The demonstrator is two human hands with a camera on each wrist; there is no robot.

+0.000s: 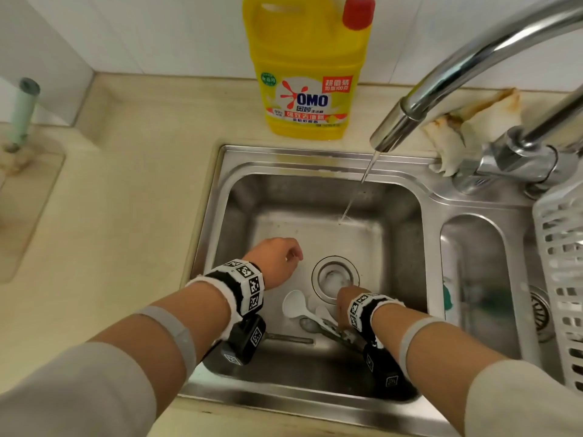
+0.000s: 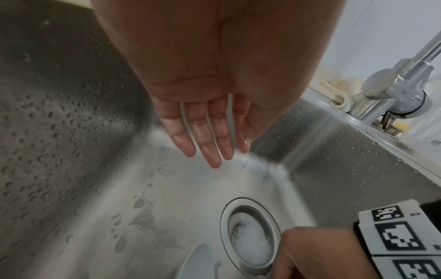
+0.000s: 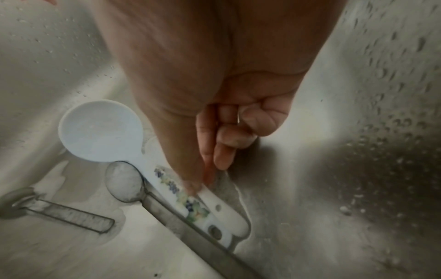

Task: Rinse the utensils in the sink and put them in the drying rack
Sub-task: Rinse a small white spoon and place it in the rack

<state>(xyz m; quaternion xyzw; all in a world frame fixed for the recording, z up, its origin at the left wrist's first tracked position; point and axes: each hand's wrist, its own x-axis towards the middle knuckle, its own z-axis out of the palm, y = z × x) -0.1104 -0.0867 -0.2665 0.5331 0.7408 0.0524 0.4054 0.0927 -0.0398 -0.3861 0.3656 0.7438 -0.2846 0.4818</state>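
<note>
Several utensils lie on the floor of the steel sink (image 1: 220, 216), near its front. A white spoon with a flowered handle (image 3: 100, 130) lies beside a metal spoon (image 3: 125, 182). A second, plain white spoon (image 3: 224, 209) lies under my right hand (image 3: 200, 183), whose thumb and forefinger pinch its handle while the other fingers curl. A further metal utensil (image 3: 64, 213) lies apart to the left. My left hand (image 2: 210, 147) hovers over the sink floor with wet, straight fingers and holds nothing. In the head view my left hand (image 1: 291, 250) is left of the drain (image 1: 334, 275) and my right hand (image 1: 342, 313) is just below it.
The faucet (image 1: 441, 89) runs a thin stream (image 1: 356, 197) onto the back of the basin. A white plastic drying rack (image 1: 558, 279) sits at the far right, past a smaller basin (image 1: 479, 279). A yellow detergent bottle (image 1: 306, 74) and a stained rag (image 1: 473, 121) stand behind the sink.
</note>
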